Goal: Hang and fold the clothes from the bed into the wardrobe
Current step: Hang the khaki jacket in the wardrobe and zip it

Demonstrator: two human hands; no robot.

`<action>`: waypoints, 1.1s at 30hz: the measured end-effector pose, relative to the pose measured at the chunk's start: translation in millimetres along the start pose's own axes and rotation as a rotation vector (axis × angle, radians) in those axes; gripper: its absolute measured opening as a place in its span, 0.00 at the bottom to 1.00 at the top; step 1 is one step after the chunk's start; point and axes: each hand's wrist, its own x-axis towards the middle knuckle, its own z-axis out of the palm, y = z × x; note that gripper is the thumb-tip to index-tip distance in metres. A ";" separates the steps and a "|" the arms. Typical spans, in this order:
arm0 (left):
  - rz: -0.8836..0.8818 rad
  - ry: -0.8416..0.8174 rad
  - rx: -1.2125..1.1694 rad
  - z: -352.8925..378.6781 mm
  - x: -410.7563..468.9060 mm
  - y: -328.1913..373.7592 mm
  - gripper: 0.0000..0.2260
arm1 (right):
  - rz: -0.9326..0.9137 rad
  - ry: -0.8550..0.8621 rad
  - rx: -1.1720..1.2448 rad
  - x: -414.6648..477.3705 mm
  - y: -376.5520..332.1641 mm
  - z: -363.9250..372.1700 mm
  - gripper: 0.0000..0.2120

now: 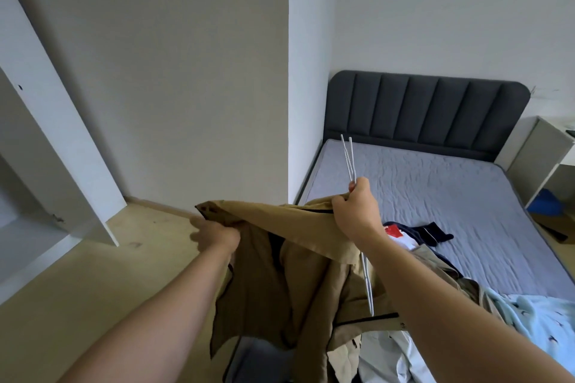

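Clothes pile [535, 317]: heaped at the bed's [451, 183] near edge.
Tan jacket [273, 283]: in the air, stretched between both hands beside the bed's near left corner.
Left hand [217, 235]: fingers curled round one end of its edge.
Right hand [354, 208]: fingers clamp the other end and a white hanger [348, 155].
Wardrobe [77, 146]: open, far left.
Headboard [426, 109]: dark grey, bed's far edge.

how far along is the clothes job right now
Early: no clothes show in the visible part of the wardrobe. In hand: left hand and right hand stretch a tan garment; the right also holds a white hanger. Left: the pile on the bed, including a light blue garment.
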 end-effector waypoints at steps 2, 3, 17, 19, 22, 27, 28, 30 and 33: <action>-0.090 -0.151 -0.258 4.4 -0.8 -6.3 0.19 | -0.012 0.001 -0.001 0.7 -0.1 0.5 0.10; -0.097 -0.197 -0.333 5.4 -2.1 -8.5 0.11 | -0.017 0.004 0.001 1.4 -0.4 0.1 0.10; 0.800 -0.407 0.480 -40.9 -27.4 70.0 0.19 | 0.176 0.069 -0.115 13.5 50.3 -20.4 0.07; 0.897 -0.339 0.654 -42.3 -32.1 80.8 0.17 | 0.201 0.057 -0.140 14.1 56.9 -18.3 0.08; 1.017 -0.170 0.595 -33.8 -39.3 87.8 0.17 | 0.212 0.034 -0.185 12.8 64.0 -11.2 0.07; 0.540 -0.440 0.112 -22.3 -38.5 88.3 0.14 | 0.162 -0.108 -0.350 1.0 65.9 7.6 0.09; 0.370 -0.505 -0.011 -22.4 -35.3 85.2 0.13 | 0.138 -0.120 -0.392 -2.1 66.3 12.6 0.12; 0.193 -0.584 -0.119 -25.7 -25.2 76.3 0.13 | 0.079 -0.107 -0.404 -9.8 66.4 22.7 0.15; 0.080 -0.637 -0.153 -28.8 -12.8 64.2 0.13 | -0.032 -0.067 -0.343 -23.5 58.8 34.4 0.19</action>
